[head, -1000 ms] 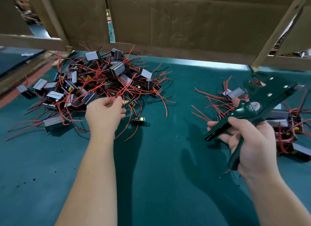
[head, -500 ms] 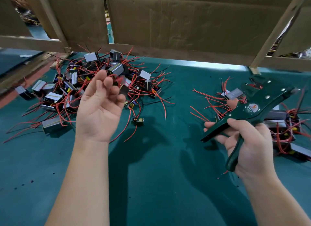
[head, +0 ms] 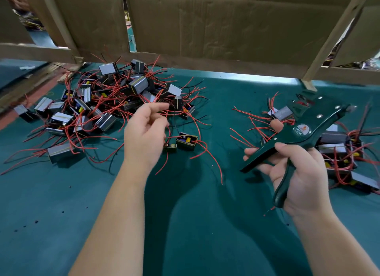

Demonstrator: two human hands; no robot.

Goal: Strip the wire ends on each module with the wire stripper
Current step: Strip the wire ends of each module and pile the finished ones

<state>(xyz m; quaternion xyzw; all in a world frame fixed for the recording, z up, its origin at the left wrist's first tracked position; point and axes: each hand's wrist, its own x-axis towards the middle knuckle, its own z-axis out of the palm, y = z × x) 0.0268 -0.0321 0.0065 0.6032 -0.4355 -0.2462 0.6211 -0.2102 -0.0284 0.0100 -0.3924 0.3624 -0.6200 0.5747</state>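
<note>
A big pile of modules (head: 102, 103) with red and black wires lies at the far left of the green table (head: 205, 224), spreading out from the foot of a cardboard wall (head: 205, 25). The left hand (head: 144, 136) is raised over the near right edge of that pile. Its fingers are curled and blurred, with thin wires running past the fingertips; I cannot tell whether they pinch a wire or hold nothing. Just right of this hand sits a loose module (head: 186, 141), open side up so its yellow and blue parts show, and its red wires trail near and right across the table. A smaller board (head: 170, 148) touches its left side.

Further right, well apart from the left hand, the right hand (head: 300, 173) grips the dark green wire stripper (head: 324, 119). The fingers wrap over the upper handle, and the lower handle lies against the palm. The two handles stand spread wide, and the tool's head points far and right. Behind and right of it lies a second, smaller heap of modules (head: 339, 150) with red wires.
</note>
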